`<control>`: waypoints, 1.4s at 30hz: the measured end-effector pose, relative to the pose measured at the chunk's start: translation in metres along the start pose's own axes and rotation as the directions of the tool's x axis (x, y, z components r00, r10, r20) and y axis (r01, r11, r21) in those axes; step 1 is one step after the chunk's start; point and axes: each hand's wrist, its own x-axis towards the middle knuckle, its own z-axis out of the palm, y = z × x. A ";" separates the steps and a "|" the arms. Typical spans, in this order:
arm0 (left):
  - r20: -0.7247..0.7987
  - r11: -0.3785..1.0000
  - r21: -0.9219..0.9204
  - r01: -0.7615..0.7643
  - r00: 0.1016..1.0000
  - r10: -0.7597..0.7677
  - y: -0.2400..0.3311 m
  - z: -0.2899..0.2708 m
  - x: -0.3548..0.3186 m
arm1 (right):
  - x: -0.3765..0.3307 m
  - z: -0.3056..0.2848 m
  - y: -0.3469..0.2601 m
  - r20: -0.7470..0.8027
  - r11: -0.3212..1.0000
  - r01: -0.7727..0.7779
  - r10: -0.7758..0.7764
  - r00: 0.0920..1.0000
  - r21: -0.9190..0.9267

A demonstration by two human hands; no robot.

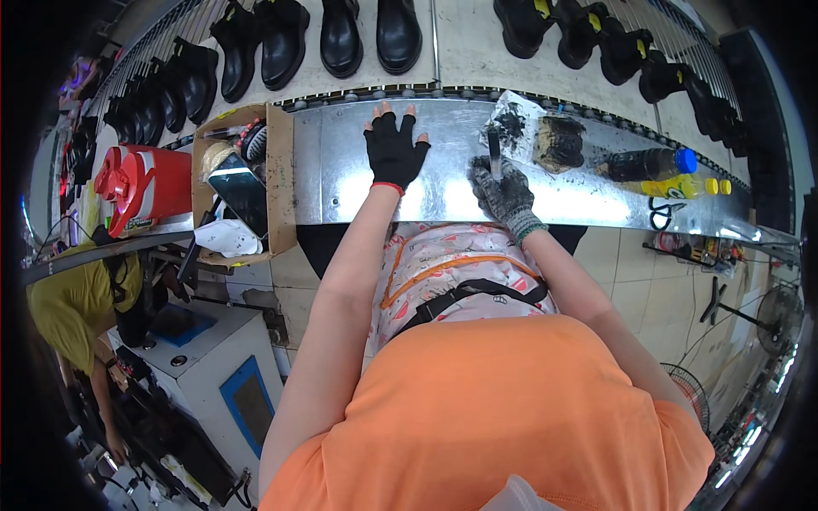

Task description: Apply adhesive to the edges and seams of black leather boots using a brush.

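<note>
My left hand (395,149), in a black fingerless glove with a red band at the wrist, lies on the metal bench top (341,192) with its fingers spread. It holds nothing. To its right, my right hand (504,194), in a grey knit glove stained black, is closed around a slim stick-shaped tool (494,146) with a dark upper end. The tool's kind is not plain. Just beyond that hand lie a white sheet smeared with black (516,119) and a dark-stained sponge-like pad (560,143).
Black boots (341,38) stand in rows on the conveyor (460,60) beyond the bench. At left are an open cardboard box (281,170) with a phone (239,194), and a red jug (149,187). At right lie bottles (648,163) and black-handled scissors (665,213). A person in yellow (81,298) bends nearby.
</note>
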 end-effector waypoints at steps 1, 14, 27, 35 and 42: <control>-0.016 1.000 -0.009 -0.002 1.000 0.002 0.000 0.000 -0.001 | -0.003 0.001 -0.003 -0.019 0.996 0.026 -0.028 0.999 -0.081; -0.032 1.000 -0.027 0.006 0.999 -0.007 0.000 0.008 -0.001 | -0.006 0.001 -0.009 -0.087 0.688 0.178 -0.332 0.939 -0.704; -0.031 0.994 -0.109 0.013 0.999 -0.017 -0.002 0.000 -0.001 | 0.002 0.000 0.020 -0.135 0.756 0.088 -0.228 0.964 -0.648; -0.047 0.992 -0.122 0.030 0.998 -0.036 0.001 -0.003 -0.005 | -0.013 0.008 -0.015 -0.130 0.705 0.124 -0.295 0.947 -0.698; 0.198 0.641 -0.718 0.272 0.962 -0.186 0.029 0.002 0.000 | -0.007 0.004 -0.023 -0.053 0.642 0.154 -0.291 0.955 -0.751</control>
